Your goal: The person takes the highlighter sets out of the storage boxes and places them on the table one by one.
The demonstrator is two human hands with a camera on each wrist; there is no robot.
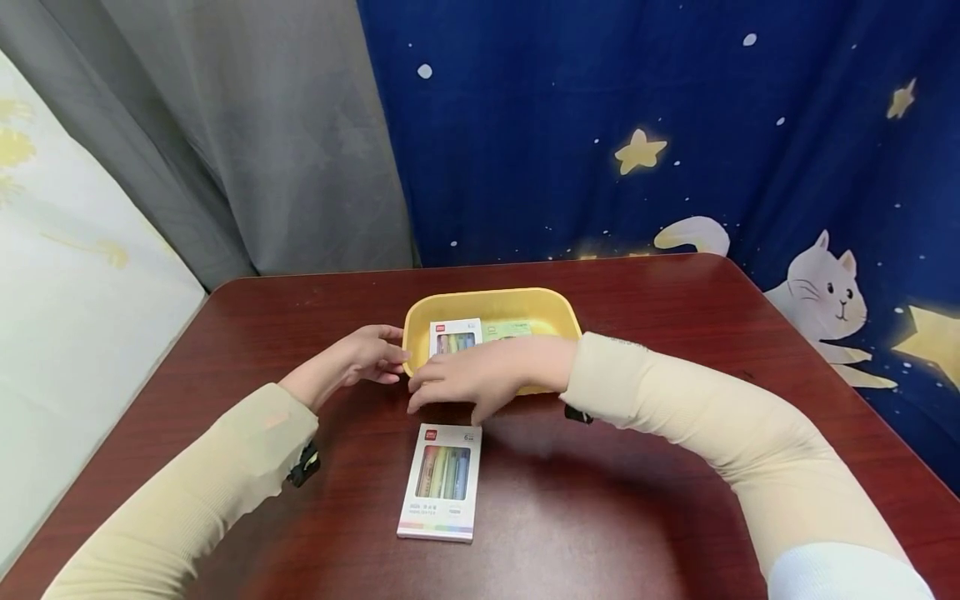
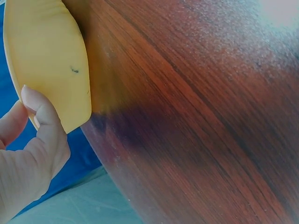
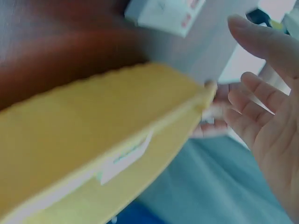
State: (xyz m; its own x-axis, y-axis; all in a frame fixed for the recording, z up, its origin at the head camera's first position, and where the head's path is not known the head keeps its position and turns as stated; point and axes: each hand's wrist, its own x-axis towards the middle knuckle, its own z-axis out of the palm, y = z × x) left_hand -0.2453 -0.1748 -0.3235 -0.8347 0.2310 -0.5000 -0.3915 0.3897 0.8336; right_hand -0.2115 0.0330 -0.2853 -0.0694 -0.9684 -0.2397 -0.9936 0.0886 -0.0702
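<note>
A yellow plastic storage bin (image 1: 551, 310) stands on the table, holding a white box of highlighters (image 1: 455, 326) and a light green packet (image 1: 510, 328). My left hand (image 1: 369, 353) pinches the bin's left end; in the left wrist view, thumb and fingers (image 2: 39, 112) take its rim between them. Over the bin's front side reaches my right hand (image 1: 472, 379), its fingers spread and relaxed, holding nothing. That hand hides part of the bin's contents. Just below it, a second white highlighter box (image 1: 442, 487) lies flat, with pastel pens showing through its window.
The dark red wooden table (image 1: 600, 517) ends at a back edge behind the bin. A grey curtain (image 1: 300, 150) and a blue starry curtain (image 1: 525, 150) hang behind it. White patterned cloth (image 1: 67, 292) borders the left side.
</note>
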